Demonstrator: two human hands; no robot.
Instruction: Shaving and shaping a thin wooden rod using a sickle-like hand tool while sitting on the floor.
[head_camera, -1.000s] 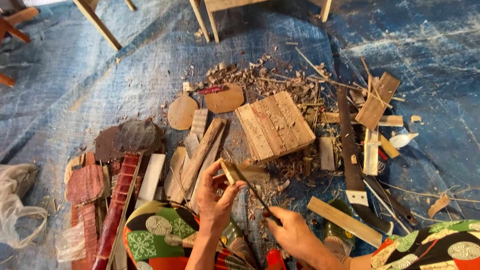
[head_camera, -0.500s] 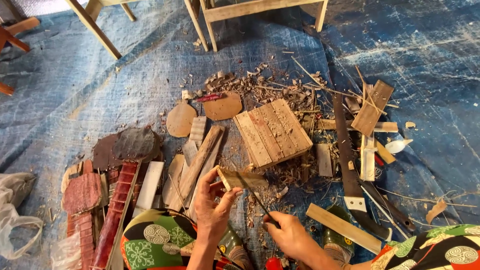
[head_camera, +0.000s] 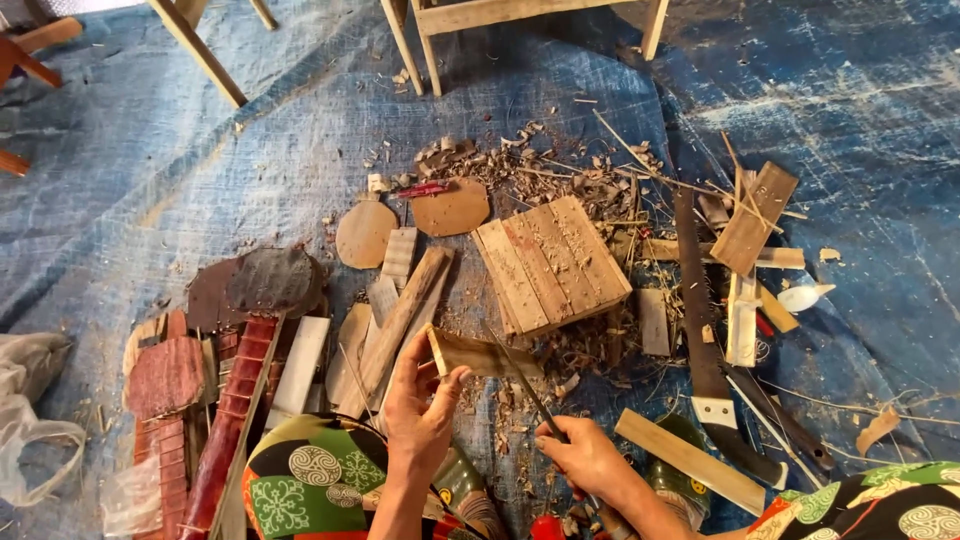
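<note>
— What do we have in our hands?

— Our left hand (head_camera: 420, 400) pinches a thin flat wood piece (head_camera: 480, 353) by its near end, thumb on one face and fingers on the other. Our right hand (head_camera: 590, 462) is wrapped tight around the handle of a long narrow blade (head_camera: 525, 385), whose edge lies against the wood piece.

— Where does that piece sit among the rest?

— Low in the middle, held above the blue tarp (head_camera: 200, 200), just in front of the slatted wooden block (head_camera: 550, 262). Shavings (head_camera: 530, 170) lie thick behind the block and scattered under our hands.

— And what crowds us?

— To the left lie flat boards (head_camera: 400, 310) side by side, two rounded cut-outs (head_camera: 365, 232), a dark round slab (head_camera: 270, 280) and a reddish fretted neck (head_camera: 235, 420). To the right, a long dark saw-like blade (head_camera: 700, 330) runs toward us, with pale strips (head_camera: 742, 320) and a brown plank (head_camera: 755, 215) beside it. A pale slat (head_camera: 690, 460) lies just right of our right hand. Wooden chair legs (head_camera: 425, 50) stand at the far edge. Nothing covers the wood piece except our own fingers at its near end.
</note>
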